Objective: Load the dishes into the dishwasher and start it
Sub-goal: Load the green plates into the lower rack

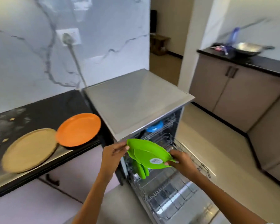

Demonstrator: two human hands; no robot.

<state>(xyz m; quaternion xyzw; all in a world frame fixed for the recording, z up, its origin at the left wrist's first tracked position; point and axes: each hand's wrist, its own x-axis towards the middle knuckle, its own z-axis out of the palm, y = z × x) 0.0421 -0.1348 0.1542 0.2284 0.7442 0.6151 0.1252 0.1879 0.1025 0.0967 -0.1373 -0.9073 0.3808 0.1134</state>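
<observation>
Both hands pinch the green plate (pixel 148 155): left hand (pixel 114 153) on its far-left rim, right hand (pixel 179 160) on its near-right rim. The plate tilts above the lower rack (pixel 168 196), which lies directly below.

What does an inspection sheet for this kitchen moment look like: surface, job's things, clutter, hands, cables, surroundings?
Surface: black counter with pale smears, beside the open dishwasher.
Job's things: green plate held over the pulled-out racks; more green dishes stand in the lower rack; blue dish sits deeper inside; orange plate and tan plate wait on the counter.
Clutter: small crumbs on the counter.
Hands: left hand and right hand each grip the green plate's rim.
Cables: grey cord runs down from a wall socket.
Surroundings: pan on the far counter; open doorway behind.
</observation>
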